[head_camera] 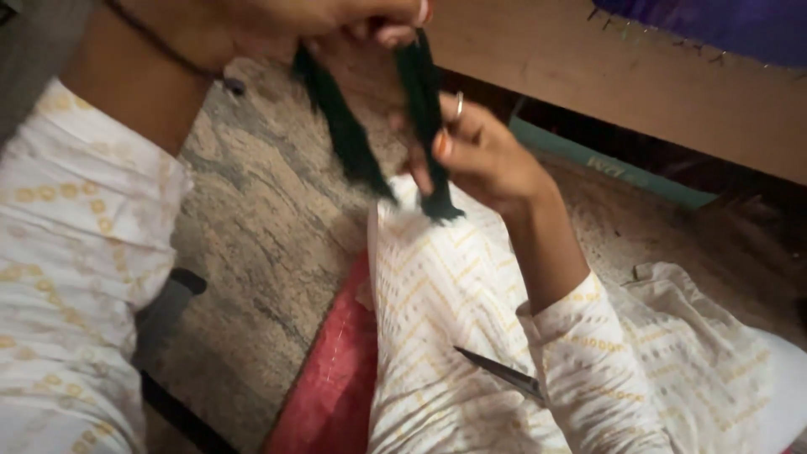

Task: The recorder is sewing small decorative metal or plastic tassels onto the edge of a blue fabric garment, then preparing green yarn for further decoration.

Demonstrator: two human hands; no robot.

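Observation:
My left hand (311, 21) is at the top of the view, pinching the tops of two dark green thread tassels. The left tassel (345, 134) hangs free below it. My right hand (479, 151), with a ring on one finger, has its fingers around the right tassel (424, 101), whose tip hangs below the hand. Both hands are above my lap, which is covered in white cloth with a yellow pattern (445, 311).
A pair of scissors (500, 372) lies on my lap, partly under my right sleeve. Red cloth (332, 378) lies by my leg on the grey stone floor (252, 227). A wooden frame (630, 76) with purple fabric (723, 25) crosses the top right.

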